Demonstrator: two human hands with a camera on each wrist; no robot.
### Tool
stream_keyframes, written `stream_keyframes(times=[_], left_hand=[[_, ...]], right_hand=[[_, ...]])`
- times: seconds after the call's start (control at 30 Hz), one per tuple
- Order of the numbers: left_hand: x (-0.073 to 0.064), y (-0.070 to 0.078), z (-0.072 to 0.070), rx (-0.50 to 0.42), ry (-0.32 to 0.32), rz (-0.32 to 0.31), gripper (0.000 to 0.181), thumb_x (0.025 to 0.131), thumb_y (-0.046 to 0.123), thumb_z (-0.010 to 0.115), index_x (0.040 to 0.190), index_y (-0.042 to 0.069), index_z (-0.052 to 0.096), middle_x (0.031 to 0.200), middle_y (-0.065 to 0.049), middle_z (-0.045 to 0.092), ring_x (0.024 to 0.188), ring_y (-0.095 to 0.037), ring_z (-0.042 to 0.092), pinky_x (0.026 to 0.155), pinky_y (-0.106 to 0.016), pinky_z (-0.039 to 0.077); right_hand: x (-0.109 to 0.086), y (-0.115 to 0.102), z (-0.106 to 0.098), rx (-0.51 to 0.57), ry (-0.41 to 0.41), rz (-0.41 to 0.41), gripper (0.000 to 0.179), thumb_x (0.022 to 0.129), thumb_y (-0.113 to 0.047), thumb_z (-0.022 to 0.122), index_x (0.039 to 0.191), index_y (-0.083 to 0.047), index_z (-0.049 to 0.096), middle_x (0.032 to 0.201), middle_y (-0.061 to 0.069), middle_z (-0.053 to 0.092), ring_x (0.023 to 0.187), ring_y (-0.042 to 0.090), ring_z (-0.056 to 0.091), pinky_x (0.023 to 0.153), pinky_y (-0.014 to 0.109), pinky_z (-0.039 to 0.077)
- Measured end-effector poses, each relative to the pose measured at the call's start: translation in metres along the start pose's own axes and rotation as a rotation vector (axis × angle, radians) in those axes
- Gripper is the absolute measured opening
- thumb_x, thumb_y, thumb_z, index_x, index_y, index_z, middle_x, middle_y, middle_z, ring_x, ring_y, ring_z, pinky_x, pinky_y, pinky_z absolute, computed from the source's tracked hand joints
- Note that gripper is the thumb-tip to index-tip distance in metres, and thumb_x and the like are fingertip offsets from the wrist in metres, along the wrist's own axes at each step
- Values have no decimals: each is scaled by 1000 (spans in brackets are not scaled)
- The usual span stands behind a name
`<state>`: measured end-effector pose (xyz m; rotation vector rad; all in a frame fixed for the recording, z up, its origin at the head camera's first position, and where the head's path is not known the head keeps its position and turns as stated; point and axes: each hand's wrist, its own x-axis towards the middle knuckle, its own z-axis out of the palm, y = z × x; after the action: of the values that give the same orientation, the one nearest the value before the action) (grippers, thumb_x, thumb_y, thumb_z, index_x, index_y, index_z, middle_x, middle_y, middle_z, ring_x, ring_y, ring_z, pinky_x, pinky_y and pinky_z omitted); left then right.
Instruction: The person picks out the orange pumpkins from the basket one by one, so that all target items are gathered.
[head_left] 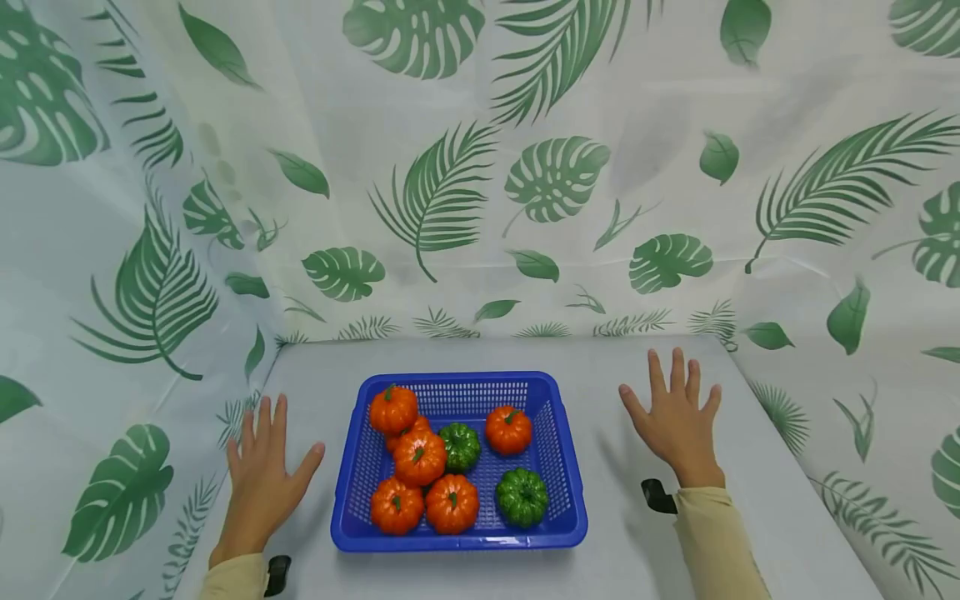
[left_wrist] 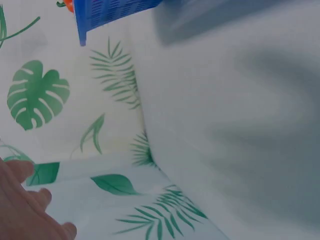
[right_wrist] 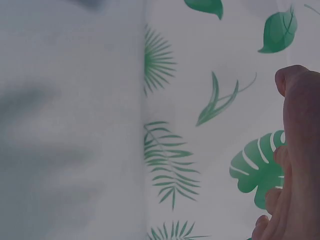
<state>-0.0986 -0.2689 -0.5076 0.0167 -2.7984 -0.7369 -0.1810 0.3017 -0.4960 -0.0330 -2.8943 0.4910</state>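
Observation:
A blue plastic basket [head_left: 459,542] with perforated walls sits in the middle of the table. Inside, several small orange pumpkins [head_left: 452,503] crowd its left half, one resting on top of others. Another orange pumpkin [head_left: 508,430] lies at the back right, a green pumpkin [head_left: 522,497] at the front right, and a second green pumpkin [head_left: 459,447] near the centre. To the left of the basket, my left hand [head_left: 262,479] is held with fingers extended and thumb spread, holding nothing. My right hand [head_left: 675,417] is spread on the basket's other side, apart from it and holding nothing.
The white table [head_left: 600,367] is bounded at the back and both sides by white sheeting [head_left: 465,208] printed with green leaves. Dark wrist devices show at the left cuff [head_left: 277,575] and the right cuff [head_left: 658,496]. Hand shadows fall on the tabletop.

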Motion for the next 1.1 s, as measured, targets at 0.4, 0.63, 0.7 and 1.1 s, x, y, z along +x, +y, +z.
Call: stream_keyframes(times=[0.4, 0.63, 0.7, 1.1], left_hand=[[-36, 7, 15, -227, -174, -149, 115, 101, 48, 70, 171, 13, -13, 176, -27, -1, 156, -58, 12, 119, -76, 16], [-52, 24, 33, -199, -199, -124, 117, 96, 54, 71, 172, 13, -9, 178, -20, 1, 155, -57, 20, 114, -77, 24], [-54, 28, 38, -190, -205, -108, 117, 96, 56, 70, 173, 14, -8, 179, -18, 1, 155, -58, 21, 113, -78, 25], [-63, 38, 59, -249, -315, -84, 127, 91, 67, 74, 172, 20, -11, 179, -15, -4, 155, -53, 25, 112, -73, 35]], right_hand=[[1, 3, -2, 30, 0, -10, 91, 108, -61, 44, 170, 0, 17, 173, 34, 0, 158, 56, -7, 114, 84, -9], [-2, 2, -3, 45, -8, -7, 91, 108, -61, 44, 169, 1, 18, 173, 35, 1, 158, 56, -7, 114, 83, -10], [-3, 2, -3, 51, -11, -5, 91, 108, -61, 44, 169, 1, 17, 173, 34, 0, 158, 56, -7, 114, 83, -10], [-9, 6, 0, 105, -48, 9, 91, 109, -58, 45, 169, 3, 14, 172, 36, -5, 158, 57, -1, 115, 83, -9]])
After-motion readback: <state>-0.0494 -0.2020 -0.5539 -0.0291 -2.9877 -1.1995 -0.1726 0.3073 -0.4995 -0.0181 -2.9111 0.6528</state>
